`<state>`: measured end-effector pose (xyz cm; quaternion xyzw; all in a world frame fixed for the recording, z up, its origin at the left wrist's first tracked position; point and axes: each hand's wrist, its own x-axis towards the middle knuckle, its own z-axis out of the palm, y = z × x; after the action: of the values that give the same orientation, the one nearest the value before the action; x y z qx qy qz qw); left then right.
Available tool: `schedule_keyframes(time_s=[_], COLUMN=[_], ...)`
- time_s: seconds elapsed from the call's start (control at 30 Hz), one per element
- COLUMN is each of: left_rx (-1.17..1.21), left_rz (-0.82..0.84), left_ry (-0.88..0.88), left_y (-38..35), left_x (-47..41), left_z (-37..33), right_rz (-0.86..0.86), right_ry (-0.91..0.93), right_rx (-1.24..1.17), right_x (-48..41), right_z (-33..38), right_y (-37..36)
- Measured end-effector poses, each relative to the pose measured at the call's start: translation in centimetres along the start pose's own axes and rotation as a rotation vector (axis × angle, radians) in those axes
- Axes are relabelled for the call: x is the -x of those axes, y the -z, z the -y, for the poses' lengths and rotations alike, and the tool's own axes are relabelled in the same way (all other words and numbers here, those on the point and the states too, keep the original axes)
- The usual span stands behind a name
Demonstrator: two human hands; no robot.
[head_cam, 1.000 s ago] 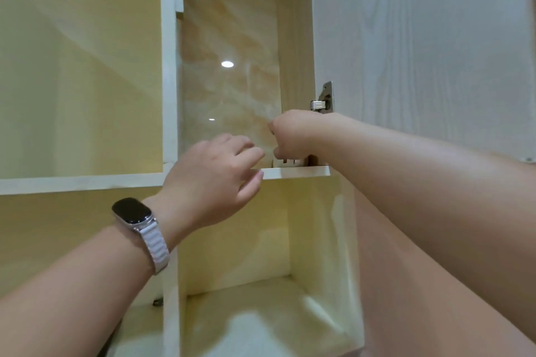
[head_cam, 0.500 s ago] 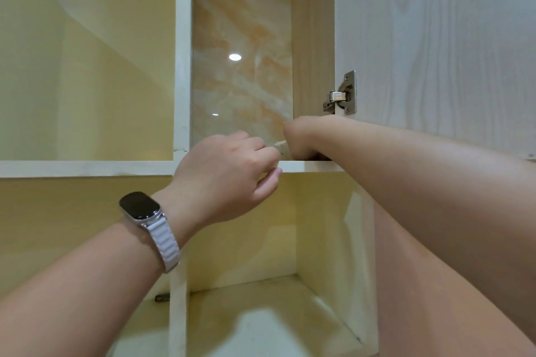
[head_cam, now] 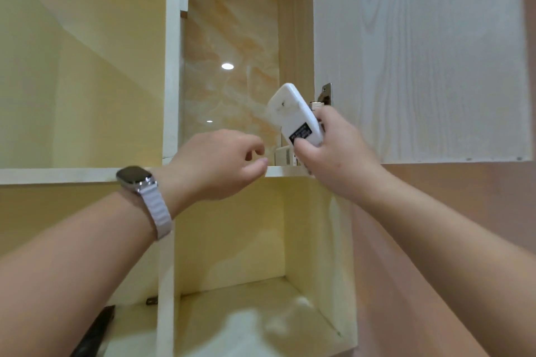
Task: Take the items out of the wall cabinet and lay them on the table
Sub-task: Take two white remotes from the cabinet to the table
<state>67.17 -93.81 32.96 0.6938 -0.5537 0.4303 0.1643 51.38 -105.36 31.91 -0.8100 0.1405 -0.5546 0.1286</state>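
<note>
My right hand point(head_cam: 333, 151) grips a white oblong device point(head_cam: 293, 113) with a black label, tilted up and left, lifted just above the upper shelf point(head_cam: 278, 171) of the wall cabinet. Behind it on that shelf stands another small white item point(head_cam: 282, 155), partly hidden by my hand. My left hand point(head_cam: 216, 164), with a watch on its wrist, hovers at the shelf's front edge, fingers loosely curled and holding nothing.
The cabinet door point(head_cam: 420, 55) hangs open at the right, its hinge point(head_cam: 326, 94) just above my right hand. A vertical divider point(head_cam: 171, 66) separates the left compartment. A dark object point(head_cam: 95, 330) lies low on the lower left shelf.
My right hand was reaching deep onto the shelf; it has drawn back and lifted the white device out into view. My left hand stayed by the shelf edge.
</note>
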Motion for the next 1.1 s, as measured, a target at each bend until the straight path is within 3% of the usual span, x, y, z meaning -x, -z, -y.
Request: schedule_keyframes(time_s=[0.13, 0.27, 0.43, 1.1], left_rx=[0.060, -0.007, -0.018, -0.070], left_rz=[0.165, 0.368, 0.496, 0.386], left_ry=[0.024, -0.070, -0.089, -0.136], left_y=[0.4, -2.0, -4.8, -3.1], left_x=[-4.5, -9.4, -12.2, -10.8], left_z=[-0.1, -1.1, -2.1, -1.4], right_rz=[-0.026, -0.007, 0.001, 0.104], right_ry=[-0.064, -0.161, -0.220, -0.374], right_rx=[-0.214, -0.373, -0.477, -0.491], right_x=[4.9, 7.9, 9.8, 14.7], right_z=[-0.5, -1.6, -3.3, -7.6], right_y=[1.3, 2.3, 2.9, 4.3])
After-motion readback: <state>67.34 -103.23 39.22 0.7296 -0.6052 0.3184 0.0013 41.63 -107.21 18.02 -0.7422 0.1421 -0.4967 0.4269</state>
